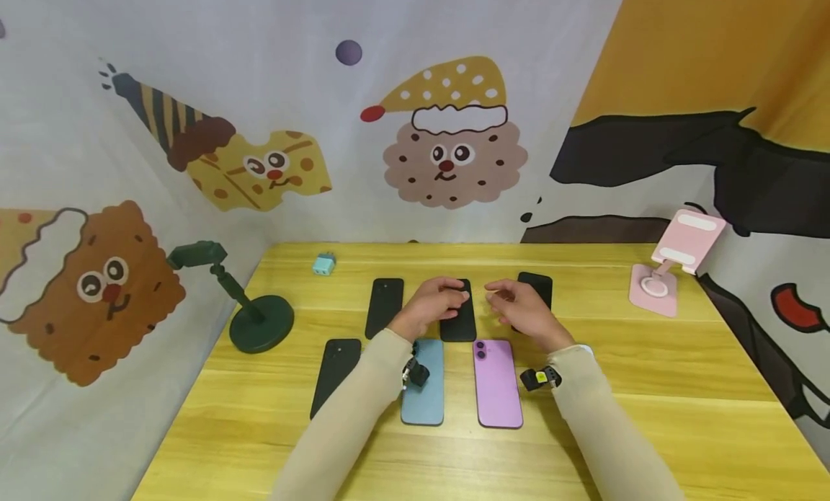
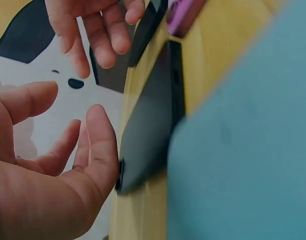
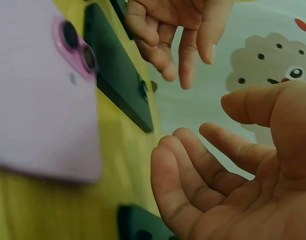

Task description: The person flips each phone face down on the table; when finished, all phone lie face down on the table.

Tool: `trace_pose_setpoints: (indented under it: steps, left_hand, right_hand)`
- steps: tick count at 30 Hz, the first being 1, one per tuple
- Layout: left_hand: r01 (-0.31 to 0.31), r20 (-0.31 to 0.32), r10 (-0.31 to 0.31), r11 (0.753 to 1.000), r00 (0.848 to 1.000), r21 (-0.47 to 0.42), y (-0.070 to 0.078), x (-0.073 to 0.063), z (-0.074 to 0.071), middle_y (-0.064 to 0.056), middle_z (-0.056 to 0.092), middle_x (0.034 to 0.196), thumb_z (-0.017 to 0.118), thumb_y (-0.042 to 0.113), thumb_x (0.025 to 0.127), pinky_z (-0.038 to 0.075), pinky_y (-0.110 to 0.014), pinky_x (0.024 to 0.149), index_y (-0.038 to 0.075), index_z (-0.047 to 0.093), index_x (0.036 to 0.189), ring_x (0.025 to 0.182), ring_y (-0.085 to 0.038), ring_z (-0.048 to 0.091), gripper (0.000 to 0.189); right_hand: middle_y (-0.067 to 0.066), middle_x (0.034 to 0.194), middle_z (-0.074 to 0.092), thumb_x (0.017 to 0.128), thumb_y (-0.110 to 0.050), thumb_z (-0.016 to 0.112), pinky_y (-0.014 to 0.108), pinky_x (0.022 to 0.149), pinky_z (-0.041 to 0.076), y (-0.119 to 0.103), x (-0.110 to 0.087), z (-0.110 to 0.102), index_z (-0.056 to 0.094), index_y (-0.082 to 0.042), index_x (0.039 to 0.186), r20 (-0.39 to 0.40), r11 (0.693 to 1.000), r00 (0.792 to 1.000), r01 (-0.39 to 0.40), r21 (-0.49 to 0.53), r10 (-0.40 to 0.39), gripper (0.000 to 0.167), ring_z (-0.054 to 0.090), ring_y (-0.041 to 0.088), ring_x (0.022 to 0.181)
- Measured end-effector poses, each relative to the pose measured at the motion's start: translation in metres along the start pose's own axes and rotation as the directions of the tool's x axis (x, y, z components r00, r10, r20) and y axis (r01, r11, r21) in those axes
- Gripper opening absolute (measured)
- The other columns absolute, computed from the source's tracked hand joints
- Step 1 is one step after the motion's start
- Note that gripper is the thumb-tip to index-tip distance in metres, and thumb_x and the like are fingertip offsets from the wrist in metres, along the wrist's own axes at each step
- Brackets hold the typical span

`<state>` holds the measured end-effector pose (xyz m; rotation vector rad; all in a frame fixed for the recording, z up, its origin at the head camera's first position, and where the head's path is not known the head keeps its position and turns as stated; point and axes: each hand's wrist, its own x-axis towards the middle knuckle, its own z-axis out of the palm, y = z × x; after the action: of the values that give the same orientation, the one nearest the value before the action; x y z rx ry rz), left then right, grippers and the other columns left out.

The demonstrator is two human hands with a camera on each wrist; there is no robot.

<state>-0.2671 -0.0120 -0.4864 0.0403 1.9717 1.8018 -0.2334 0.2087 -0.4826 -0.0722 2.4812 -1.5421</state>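
My left hand (image 1: 429, 304) hovers with loosely bent fingers over a black phone (image 1: 459, 324) in the middle of the back row. Facing it, my right hand (image 1: 522, 312) hangs in the air, partly covering another dark phone (image 1: 542, 285). Both palms turn toward each other with a gap between them, and neither holds anything, as the left wrist view confirms. Below my left wrist lies a blue phone (image 1: 429, 396), partly hidden by the wrist camera. A purple phone (image 1: 498, 389) with two lenses lies between my forearms.
Two more black phones, one at the back (image 1: 384, 306) and one nearer (image 1: 333, 375), lie on the left of the wooden table (image 1: 454, 461). A green folding stand (image 1: 262, 324) and a light blue charger plug (image 1: 324, 264) stand at left. At right is a pink phone stand (image 1: 689, 241). A patterned cloth hangs behind.
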Motion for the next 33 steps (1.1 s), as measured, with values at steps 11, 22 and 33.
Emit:
trace_pose_setpoints:
  steps: [11,22,33]
  left_hand:
    - [-0.012,0.053,0.013,1.000,0.999,-0.006,0.013,0.019,0.042,-0.008,0.071,0.117,0.073,0.017,0.100,0.057,-0.046,0.107,0.002,0.058,0.147,0.122,-0.038,0.067,0.052]
    - [0.029,-0.017,-0.027,0.994,0.999,0.107,0.021,0.026,0.079,-0.011,0.064,0.145,0.073,0.023,0.101,0.052,-0.053,0.110,0.012,0.060,0.149,0.127,-0.040,0.065,0.051]
    - [0.074,0.016,-0.074,0.997,0.997,-0.031,0.008,0.029,0.097,-0.013,0.063,0.145,0.074,0.020,0.100,0.052,-0.052,0.112,0.009,0.059,0.147,0.132,-0.039,0.063,0.050]
  right_hand:
    - [0.023,0.141,0.061,0.112,-0.035,0.054,0.042,0.092,0.063,0.012,-0.011,-0.035,0.052,-0.003,0.153,-0.075,1.000,0.997,-0.008,-0.016,0.007,0.051,0.062,0.040,0.124]
    - [0.025,0.141,0.061,0.111,-0.034,0.055,0.041,0.097,0.053,0.027,-0.011,-0.053,0.054,-0.001,0.151,-0.232,0.998,0.972,-0.044,-0.038,0.034,0.052,0.059,0.038,0.125]
    - [0.035,0.162,0.035,0.111,-0.040,0.052,0.059,0.111,0.050,0.034,-0.015,-0.060,0.023,-0.002,0.167,-0.205,0.985,0.963,-0.173,0.016,0.173,0.074,0.050,0.049,0.138]
